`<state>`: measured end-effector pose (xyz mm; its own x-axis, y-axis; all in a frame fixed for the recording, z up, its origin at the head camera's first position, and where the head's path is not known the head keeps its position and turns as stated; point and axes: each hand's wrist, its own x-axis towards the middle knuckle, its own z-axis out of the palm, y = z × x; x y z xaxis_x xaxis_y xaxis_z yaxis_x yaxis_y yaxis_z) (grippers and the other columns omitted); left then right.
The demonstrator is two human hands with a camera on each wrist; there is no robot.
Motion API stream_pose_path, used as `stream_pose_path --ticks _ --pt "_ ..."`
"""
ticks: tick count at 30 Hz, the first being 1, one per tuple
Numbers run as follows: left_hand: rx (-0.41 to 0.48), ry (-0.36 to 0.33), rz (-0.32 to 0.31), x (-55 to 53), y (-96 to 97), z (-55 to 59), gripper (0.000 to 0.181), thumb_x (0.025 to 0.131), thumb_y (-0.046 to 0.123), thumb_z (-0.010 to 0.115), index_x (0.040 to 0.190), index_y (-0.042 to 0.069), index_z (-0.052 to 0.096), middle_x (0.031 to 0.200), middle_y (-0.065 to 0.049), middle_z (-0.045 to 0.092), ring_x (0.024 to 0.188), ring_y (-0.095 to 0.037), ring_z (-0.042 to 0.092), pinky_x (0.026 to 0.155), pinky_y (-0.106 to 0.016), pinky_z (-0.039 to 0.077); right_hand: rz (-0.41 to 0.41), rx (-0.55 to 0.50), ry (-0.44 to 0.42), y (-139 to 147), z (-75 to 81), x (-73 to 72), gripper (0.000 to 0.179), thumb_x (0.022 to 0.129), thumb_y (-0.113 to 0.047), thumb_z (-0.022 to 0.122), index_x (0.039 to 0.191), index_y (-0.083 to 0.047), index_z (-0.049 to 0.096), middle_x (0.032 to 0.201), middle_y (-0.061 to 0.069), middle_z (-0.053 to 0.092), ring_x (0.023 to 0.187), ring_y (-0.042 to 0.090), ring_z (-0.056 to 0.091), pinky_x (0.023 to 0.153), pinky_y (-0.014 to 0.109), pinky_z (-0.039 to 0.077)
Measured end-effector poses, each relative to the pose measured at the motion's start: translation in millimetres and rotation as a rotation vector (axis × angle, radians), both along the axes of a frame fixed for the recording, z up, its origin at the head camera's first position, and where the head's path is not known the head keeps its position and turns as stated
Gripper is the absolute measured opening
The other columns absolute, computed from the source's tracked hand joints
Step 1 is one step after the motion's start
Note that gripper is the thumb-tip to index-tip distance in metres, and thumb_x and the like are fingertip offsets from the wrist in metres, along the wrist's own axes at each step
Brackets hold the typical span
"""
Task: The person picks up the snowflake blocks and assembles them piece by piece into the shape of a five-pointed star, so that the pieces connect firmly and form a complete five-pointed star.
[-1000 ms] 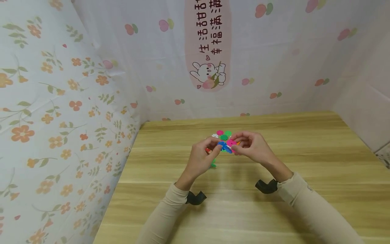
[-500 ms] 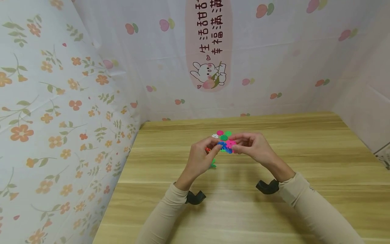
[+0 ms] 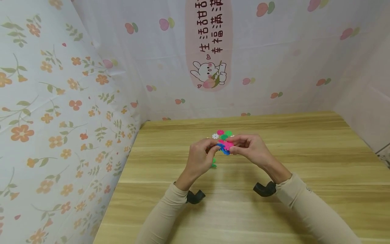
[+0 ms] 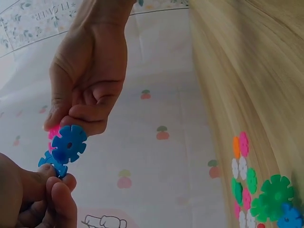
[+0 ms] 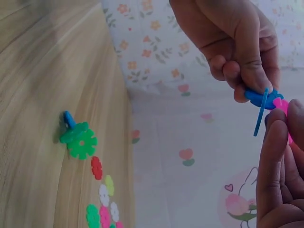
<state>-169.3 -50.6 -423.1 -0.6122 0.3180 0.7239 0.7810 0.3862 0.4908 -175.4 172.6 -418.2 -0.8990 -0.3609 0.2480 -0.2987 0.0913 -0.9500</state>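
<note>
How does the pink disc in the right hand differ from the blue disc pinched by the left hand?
The pink disc is bright pink; the blue disc is blue. The right hand pinches the pink disc, the left hand the blue disc. Both have notched rims and are held above the table.

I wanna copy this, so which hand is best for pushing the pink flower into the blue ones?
Probably the right hand: it pinches the pink flower, close to the blue flowers. The left hand grips one blue flower, so it could hold steady.
</note>
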Motion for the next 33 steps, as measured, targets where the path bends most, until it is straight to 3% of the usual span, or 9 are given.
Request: stream_pose_path --ticks 4,8,14,20,23,27,30,33 --pt "0.007 0.007 -0.002 -1.0 0.7 -1.2 0.005 0.088 -0.001 0.074 0.092 -0.002 0.071 0.072 -0.004 0.064 0.055 -0.008 0.048 0.052 -0.017 0.041 -0.010 0.035 -0.008 -2.8 -0.1 -2.9 0.033 0.088 -0.009 0.076 0.115 0.008 0.068 0.089 0.012 0.072 0.079 0.035 0.071 0.068 0.032 0.059" --pt "0.010 -0.030 -0.014 -5.2 0.2 -3.4 0.006 0.088 -0.002 0.074 0.093 -0.002 0.071 0.070 -0.004 0.063 0.053 -0.007 0.049 0.050 -0.017 0.042 -0.013 0.079 -0.025 -2.8 1.5 -6.6 0.030 0.089 -0.011 0.076 0.114 0.003 0.070 0.088 0.011 0.072 0.077 0.029 0.071 0.067 0.032 0.058" --pt "-0.023 -0.158 -0.019 -12.4 -2.6 -5.3 0.008 0.091 0.002 0.072 0.099 -0.001 0.071 0.073 -0.002 0.065 0.056 -0.005 0.055 0.052 -0.019 0.048 -0.011 0.146 -0.008 -0.3 -5.4 -16.6 0.029 0.092 -0.017 0.073 0.118 -0.005 0.069 0.086 0.011 0.070 0.072 0.025 0.069 0.066 0.037 0.059" --pt "-0.009 -0.322 0.082 -21.3 -11.5 -7.4 0.014 0.095 0.005 0.068 0.108 0.000 0.068 0.077 -0.006 0.066 0.062 -0.009 0.062 0.054 -0.022 0.051 -0.103 0.111 -0.033 5.8 -20.7 -29.1 0.036 0.096 -0.024 0.070 0.126 -0.006 0.064 0.090 0.016 0.070 0.071 0.033 0.067 0.069 0.042 0.059" --pt "-0.010 -0.417 0.133 -22.6 -17.8 -14.7 0.015 0.095 0.005 0.067 0.109 0.001 0.067 0.078 -0.006 0.069 0.063 -0.010 0.064 0.053 -0.024 0.050 -0.166 0.075 -0.085 12.1 -29.1 -37.5 0.038 0.097 -0.026 0.068 0.126 -0.002 0.064 0.090 0.018 0.069 0.073 0.035 0.067 0.070 0.043 0.059" --pt "-0.040 -0.518 0.174 -22.4 -23.8 -30.0 0.017 0.094 0.006 0.067 0.110 0.000 0.065 0.080 -0.005 0.072 0.065 -0.011 0.067 0.053 -0.025 0.052 -0.258 0.021 -0.205 23.8 -45.5 -53.8 0.040 0.100 -0.028 0.064 0.129 0.000 0.061 0.087 0.011 0.069 0.070 0.024 0.067 0.071 0.038 0.059" --pt "-0.061 -0.580 0.220 -26.0 -27.2 -42.5 0.019 0.095 0.007 0.065 0.113 0.001 0.064 0.080 -0.005 0.072 0.061 -0.011 0.066 0.050 -0.025 0.049 -0.323 -0.011 -0.299 33.9 -62.2 -67.7 0.041 0.101 -0.027 0.061 0.132 0.001 0.057 0.086 0.009 0.068 0.065 0.015 0.064 0.066 0.032 0.058" --pt "-0.092 -0.653 0.254 -29.4 -30.2 -53.4 0.021 0.096 0.008 0.062 0.115 0.001 0.064 0.078 -0.006 0.071 0.053 -0.012 0.059 0.045 -0.025 0.043 -0.340 -0.017 -0.393 42.3 -81.8 -78.7 0.043 0.102 -0.022 0.059 0.137 0.003 0.052 0.085 0.011 0.065 0.060 0.012 0.060 0.059 0.027 0.056"
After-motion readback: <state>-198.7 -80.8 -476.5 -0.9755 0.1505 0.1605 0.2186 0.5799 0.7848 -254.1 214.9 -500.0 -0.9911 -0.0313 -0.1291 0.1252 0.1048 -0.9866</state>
